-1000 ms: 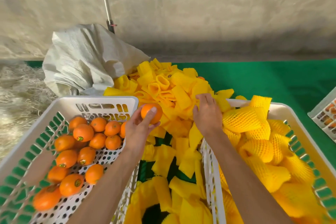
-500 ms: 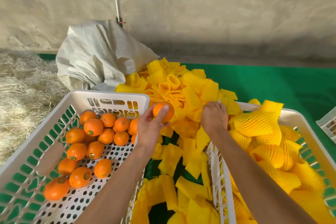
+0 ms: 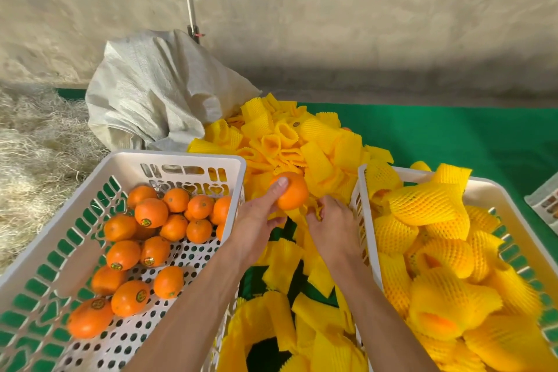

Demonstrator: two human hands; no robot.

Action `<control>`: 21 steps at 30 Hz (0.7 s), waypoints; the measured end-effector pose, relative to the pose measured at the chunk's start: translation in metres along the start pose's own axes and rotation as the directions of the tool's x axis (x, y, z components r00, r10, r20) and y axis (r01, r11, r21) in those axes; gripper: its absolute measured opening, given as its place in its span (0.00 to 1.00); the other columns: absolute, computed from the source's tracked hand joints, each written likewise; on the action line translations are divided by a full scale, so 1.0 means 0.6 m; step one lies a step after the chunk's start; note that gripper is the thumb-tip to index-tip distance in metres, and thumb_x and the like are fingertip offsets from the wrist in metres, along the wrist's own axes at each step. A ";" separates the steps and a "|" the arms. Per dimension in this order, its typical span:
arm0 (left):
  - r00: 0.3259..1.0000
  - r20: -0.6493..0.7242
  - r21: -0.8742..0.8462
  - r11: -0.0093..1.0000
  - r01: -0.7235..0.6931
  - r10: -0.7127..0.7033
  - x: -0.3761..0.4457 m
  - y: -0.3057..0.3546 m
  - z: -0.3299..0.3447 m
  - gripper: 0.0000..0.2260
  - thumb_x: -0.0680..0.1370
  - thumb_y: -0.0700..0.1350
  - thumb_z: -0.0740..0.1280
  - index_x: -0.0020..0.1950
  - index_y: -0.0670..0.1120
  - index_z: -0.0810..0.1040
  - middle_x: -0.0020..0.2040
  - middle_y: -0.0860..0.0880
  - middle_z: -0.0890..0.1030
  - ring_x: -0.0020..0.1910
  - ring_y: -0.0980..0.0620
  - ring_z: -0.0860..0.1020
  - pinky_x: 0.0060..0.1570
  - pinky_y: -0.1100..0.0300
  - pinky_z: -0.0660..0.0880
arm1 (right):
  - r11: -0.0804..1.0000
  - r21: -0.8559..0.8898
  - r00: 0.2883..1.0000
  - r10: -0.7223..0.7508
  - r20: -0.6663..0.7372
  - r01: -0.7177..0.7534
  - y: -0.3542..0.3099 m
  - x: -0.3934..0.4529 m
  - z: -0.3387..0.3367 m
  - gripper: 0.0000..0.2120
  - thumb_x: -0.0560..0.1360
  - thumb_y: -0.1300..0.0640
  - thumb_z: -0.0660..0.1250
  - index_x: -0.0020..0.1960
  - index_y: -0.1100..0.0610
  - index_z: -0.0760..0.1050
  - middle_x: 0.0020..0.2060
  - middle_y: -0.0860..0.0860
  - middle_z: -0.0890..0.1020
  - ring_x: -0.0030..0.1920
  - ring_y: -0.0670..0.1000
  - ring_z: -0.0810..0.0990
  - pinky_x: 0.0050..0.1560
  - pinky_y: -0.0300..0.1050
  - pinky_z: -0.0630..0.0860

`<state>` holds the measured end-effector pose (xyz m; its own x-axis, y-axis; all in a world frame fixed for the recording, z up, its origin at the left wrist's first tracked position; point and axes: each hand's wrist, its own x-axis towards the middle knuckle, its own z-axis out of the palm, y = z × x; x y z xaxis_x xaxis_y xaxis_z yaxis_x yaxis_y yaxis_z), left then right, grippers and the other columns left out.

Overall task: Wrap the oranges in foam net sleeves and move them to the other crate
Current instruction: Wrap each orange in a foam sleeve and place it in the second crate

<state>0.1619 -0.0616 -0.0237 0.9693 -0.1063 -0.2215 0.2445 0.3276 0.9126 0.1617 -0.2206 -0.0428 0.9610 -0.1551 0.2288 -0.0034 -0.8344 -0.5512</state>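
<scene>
Orange fruit, over a dozen, waits bare in my left crate (image 3: 187,160) while the right crate (image 3: 495,187) brims with sleeved ones; my left hand (image 3: 256,220) grips an orange (image 3: 291,195), my right hand (image 3: 333,226) pinching a sleeve (image 3: 305,213) beside it.

The left hand (image 3: 256,220) grips 1 orange (image 3: 291,195) above the loose foam net sleeves (image 3: 290,145) between 2 white crates. The right hand (image 3: 333,228) pinches a sleeve just beside it. The left crate (image 3: 181,158) holds bare oranges, the right crate (image 3: 489,187) wrapped ones.
</scene>
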 end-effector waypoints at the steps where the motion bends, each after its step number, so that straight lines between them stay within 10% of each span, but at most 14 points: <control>1: 0.999 0.024 0.017 1.000 0.026 -0.027 0.000 -0.001 -0.001 0.36 0.66 0.69 0.76 0.70 0.56 0.77 0.65 0.51 0.83 0.64 0.50 0.81 0.61 0.50 0.77 | 1.000 0.000 1.000 0.008 0.005 -0.008 0.002 0.001 0.000 0.10 0.79 0.51 0.70 0.52 0.58 0.77 0.46 0.53 0.81 0.46 0.54 0.80 0.43 0.41 0.66; 9: 0.970 0.142 0.016 0.980 0.198 -0.198 -0.001 -0.008 -0.001 0.46 0.63 0.68 0.80 0.76 0.50 0.71 0.68 0.45 0.81 0.66 0.44 0.81 0.71 0.43 0.73 | 0.980 0.193 0.983 -0.070 0.170 0.036 -0.001 -0.006 0.019 0.10 0.76 0.56 0.73 0.39 0.52 0.74 0.33 0.47 0.77 0.34 0.48 0.78 0.34 0.44 0.74; 21: 0.993 -0.055 0.090 0.990 0.106 -0.101 0.004 -0.006 0.000 0.33 0.67 0.61 0.79 0.64 0.41 0.79 0.62 0.43 0.84 0.60 0.48 0.84 0.65 0.49 0.79 | 0.832 0.515 0.958 0.065 0.280 -0.207 0.008 -0.002 0.025 0.06 0.84 0.53 0.63 0.59 0.52 0.76 0.39 0.52 0.82 0.29 0.45 0.82 0.27 0.32 0.73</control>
<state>0.1634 -0.0630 -0.0273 0.9394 -0.0877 -0.3314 0.3428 0.2286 0.9112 0.1648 -0.2162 -0.0578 0.9977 -0.0543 -0.0412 -0.0592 -0.3899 -0.9189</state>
